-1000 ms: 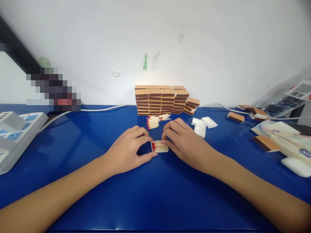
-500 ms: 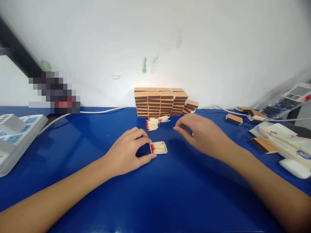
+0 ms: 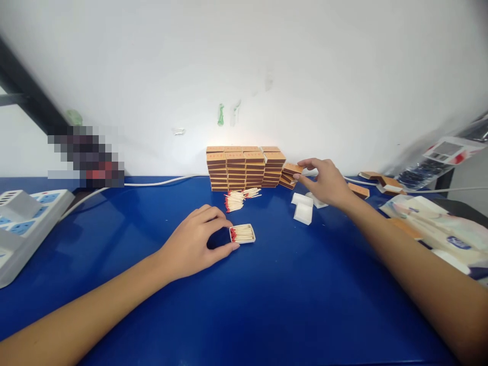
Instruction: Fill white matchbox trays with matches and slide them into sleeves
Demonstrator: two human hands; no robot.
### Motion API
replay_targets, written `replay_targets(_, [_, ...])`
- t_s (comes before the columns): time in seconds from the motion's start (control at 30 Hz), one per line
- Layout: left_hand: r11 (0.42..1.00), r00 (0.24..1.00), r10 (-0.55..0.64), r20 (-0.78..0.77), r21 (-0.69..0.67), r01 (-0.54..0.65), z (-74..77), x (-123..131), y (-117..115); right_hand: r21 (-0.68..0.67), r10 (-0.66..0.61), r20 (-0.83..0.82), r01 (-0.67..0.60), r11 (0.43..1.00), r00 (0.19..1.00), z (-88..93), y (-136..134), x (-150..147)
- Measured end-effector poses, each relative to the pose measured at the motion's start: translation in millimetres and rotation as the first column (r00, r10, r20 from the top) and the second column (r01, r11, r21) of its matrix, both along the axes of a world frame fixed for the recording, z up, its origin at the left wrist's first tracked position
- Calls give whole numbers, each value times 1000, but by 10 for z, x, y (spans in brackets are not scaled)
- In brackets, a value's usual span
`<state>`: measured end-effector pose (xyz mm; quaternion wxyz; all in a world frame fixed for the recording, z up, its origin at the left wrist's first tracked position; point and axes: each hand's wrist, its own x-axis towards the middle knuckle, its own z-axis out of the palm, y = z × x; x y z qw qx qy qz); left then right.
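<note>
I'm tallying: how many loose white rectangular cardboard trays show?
4: a match-filled tray at the left hand; near the right hand, a front tray, a rear tray, and a partly covered tray beside them. More may be hidden.

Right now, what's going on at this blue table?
A person is handling matches and matchboxes. Their left hand holds one end of a white tray of red-headed matches. Their right hand is at a matchbox on the leaning pile beside the main stack; whether it's gripped isn't clear. Loose matches lie before that stack.
</note>
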<state>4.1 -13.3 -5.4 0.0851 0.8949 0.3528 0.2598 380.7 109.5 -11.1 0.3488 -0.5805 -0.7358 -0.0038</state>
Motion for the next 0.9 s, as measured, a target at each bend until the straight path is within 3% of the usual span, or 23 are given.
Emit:
replay_targets(0.17, [995, 994, 85, 64, 37, -87, 21, -19, 37, 82, -20, 25, 18, 996, 999, 271, -331, -67])
replay_targets(0.23, [988, 984, 137, 118, 56, -144, 29, -33, 52, 19, 13, 16, -14, 1000, 1000, 390, -533, -197])
replay_targets(0.3, [977, 968, 194, 160, 55, -205, 37, -46, 61, -99, 152, -28, -154, 983, 988, 455, -724, -388])
replay_targets(0.4, [962, 947, 261, 185, 29, -271, 46, -55, 64, -256, 349, -146, -376, 890, 926, 428, -923, -689])
replay_targets(0.53, [962, 945, 268, 189, 10, -274, 42, -54, 59, -300, 352, -243, -415, 859, 904, 297, -1011, -901])
replay_targets(0.73, [975, 959, 215, 184, 13, -221, 25, -64, 80, -326, 355, -332, -460, 826, 874, 234, -983, -882])
replay_targets(0.9, [993, 977, 112, 182, 23, -119, 36, -73, 93, -309, 375, -474, -549, 777, 797, 209, -970, -889])
